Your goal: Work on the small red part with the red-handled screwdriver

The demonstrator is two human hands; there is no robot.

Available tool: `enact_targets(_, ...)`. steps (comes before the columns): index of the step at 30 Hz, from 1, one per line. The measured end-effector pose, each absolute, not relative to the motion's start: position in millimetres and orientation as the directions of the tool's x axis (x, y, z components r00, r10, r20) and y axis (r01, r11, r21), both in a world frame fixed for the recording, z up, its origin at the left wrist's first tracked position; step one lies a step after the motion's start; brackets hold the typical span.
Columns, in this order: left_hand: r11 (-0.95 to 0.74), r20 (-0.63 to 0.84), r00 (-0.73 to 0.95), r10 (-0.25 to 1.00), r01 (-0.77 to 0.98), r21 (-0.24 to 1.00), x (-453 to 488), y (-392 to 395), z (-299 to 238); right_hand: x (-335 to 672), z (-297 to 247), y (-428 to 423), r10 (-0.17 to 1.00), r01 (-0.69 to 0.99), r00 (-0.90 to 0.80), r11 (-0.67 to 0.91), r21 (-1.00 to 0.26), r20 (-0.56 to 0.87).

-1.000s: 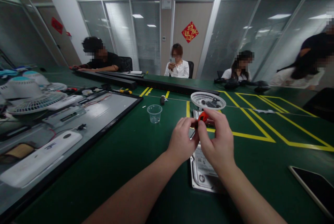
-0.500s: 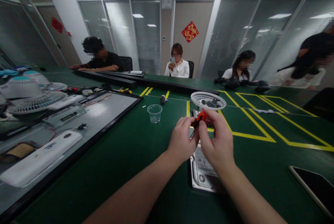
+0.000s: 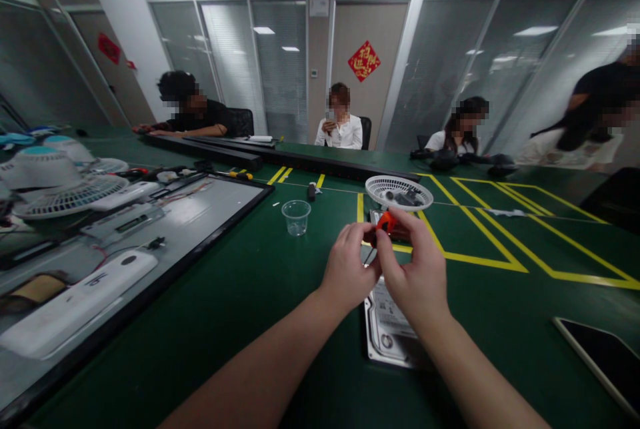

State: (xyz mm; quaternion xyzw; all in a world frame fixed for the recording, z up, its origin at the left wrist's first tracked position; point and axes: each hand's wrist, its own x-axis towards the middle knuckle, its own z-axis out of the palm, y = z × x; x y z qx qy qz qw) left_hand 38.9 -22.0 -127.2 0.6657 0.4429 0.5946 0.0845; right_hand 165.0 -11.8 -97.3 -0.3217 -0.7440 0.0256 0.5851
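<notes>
In the middle of the head view my right hand [image 3: 415,259] pinches a small red-and-black tool [image 3: 387,222] between thumb and fingers. Fingers largely cover it, so its exact kind is hard to see. My left hand [image 3: 349,262] is closed against the tool's dark end, fingertips meeting the right hand's. A thin dark line like a shaft shows below the left fingertips. Under both hands a silver hard drive [image 3: 395,336] lies flat on the green table, partly hidden by the right hand and forearm. Another dark and metallic part behind the hands is mostly covered.
A clear plastic cup [image 3: 297,219] stands left of my hands. Beyond them a white slotted basket [image 3: 399,192] holds dark parts. A large panel [image 3: 200,216] with electronics lies left, near fan parts [image 3: 45,176]. A phone [image 3: 603,362] lies right. Several people sit across the table.
The red tool has turned slightly between my fingers, and more of its red part shows. My right thumb has shifted a little to the left. The hard drive stays put.
</notes>
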Motion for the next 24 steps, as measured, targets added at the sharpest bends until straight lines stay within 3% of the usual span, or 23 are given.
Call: enact_targets(24, -0.612, 0.723, -0.074, 0.687, 0.476, 0.631, 39.2, -22.1, -125.0, 164.5, -98.7, -11.5, 0.519, 0.415, -0.093, 0.796, -0.441, 0.85)
